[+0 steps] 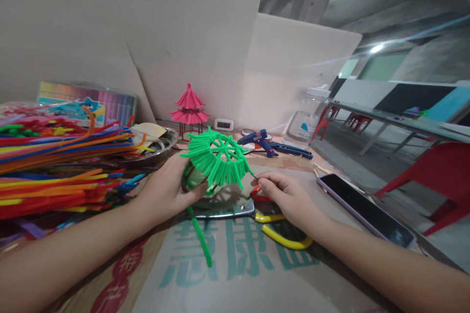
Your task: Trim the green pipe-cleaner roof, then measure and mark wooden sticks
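Note:
My left hand (167,190) is wrapped round the underside of a green pipe-cleaner roof (216,159), a ribbed dome with a hanging fringe. A loose green pipe cleaner (200,237) trails down from it onto the cardboard. My right hand (288,198) sits just right of the roof's rim, its thumb and forefinger pinched on a thin wire end at the fringe. Under the hands lie pliers with yellow handles (282,234).
A big heap of coloured pipe cleaners (55,166) fills the left. Behind stand a pink pipe-cleaner pagoda (190,107), a metal dish (161,149), a blue glue gun (262,141) and a plastic jar (306,120). A phone (367,208) lies right, near the table's edge.

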A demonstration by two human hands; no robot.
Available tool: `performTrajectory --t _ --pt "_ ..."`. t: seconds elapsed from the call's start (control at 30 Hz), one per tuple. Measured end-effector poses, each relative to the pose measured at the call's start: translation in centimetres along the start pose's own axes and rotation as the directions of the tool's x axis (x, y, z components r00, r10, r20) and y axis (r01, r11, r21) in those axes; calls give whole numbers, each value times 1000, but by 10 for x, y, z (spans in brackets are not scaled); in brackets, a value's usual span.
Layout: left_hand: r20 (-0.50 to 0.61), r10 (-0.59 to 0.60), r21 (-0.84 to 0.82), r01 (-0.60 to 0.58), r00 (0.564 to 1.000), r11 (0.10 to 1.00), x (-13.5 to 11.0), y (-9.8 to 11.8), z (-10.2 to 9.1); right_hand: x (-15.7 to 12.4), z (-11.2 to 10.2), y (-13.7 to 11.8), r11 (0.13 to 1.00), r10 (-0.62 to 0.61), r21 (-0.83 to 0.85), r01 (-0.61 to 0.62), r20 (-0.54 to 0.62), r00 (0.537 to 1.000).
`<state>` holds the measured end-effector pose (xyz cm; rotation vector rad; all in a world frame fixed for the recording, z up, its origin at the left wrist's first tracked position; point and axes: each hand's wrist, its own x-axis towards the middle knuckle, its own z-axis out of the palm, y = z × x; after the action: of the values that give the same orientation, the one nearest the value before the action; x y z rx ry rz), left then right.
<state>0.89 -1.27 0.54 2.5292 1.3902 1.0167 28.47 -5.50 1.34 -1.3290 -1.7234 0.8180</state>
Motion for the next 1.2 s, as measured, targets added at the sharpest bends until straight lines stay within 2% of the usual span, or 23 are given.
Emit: performTrajectory --t 0.2,0.43,0.77,1.2 --pt "12 62 6 -62 998 998 -1 -4 1 1 1 2 1000 18 18 -18 32 999" --pt "-12 20 6 -20 1000 1000 -2 -5 3 0 2 4 998 27 48 -29 39 999" --pt "-23 13 18 -12 1000 1000 -1 -1 1 1 0 -1 1000 17 -21 -17 7 1000" --pt "-21 18 18 -18 1000 1000 -1 1 1 1 1 0 1000 12 -22 -12 4 1000"
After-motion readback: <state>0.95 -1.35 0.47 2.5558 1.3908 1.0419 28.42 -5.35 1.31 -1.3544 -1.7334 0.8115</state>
